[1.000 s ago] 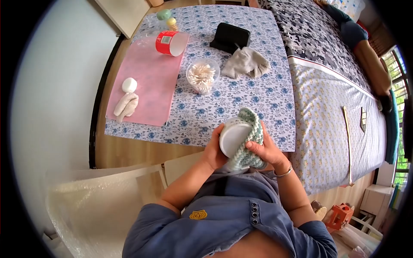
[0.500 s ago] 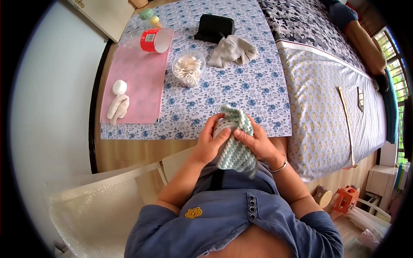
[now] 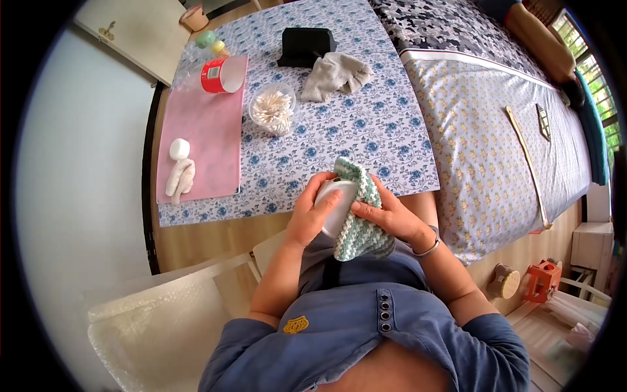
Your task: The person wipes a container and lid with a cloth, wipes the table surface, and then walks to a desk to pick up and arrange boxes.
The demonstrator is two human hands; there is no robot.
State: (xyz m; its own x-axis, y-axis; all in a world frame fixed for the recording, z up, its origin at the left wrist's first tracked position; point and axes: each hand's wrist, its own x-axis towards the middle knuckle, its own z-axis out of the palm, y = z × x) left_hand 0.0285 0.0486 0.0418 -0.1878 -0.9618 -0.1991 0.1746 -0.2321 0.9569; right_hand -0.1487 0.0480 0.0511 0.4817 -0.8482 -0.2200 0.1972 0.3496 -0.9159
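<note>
My left hand (image 3: pixel 307 217) is closed round a smooth white palm-sized object (image 3: pixel 337 208), thumb on its face; its exact kind does not show. A green-and-white knitted cloth (image 3: pixel 360 236) lies against the right side of this object and hangs below it. With fingers behind the cloth and thumb in front, my right hand (image 3: pixel 394 218) grips it. Both hands are above my lap, by the table's near edge. Part of the white object is hidden behind the cloth.
On the flowered table (image 3: pixel 333 140) are a tub of cotton swabs (image 3: pixel 273 110), a grey cloth (image 3: pixel 336 75), a black stand (image 3: pixel 305 47), a red-and-white cup (image 3: pixel 215 75) and a pink mat (image 3: pixel 199 124). A bed (image 3: pixel 470 157) stands right; another person's leg (image 3: pixel 542 42) rests there.
The white object has turned: a smooth face shows where a row of small holes showed before. The cloth has shifted slightly to the right, uncovering more of it. The camera view has tilted.
</note>
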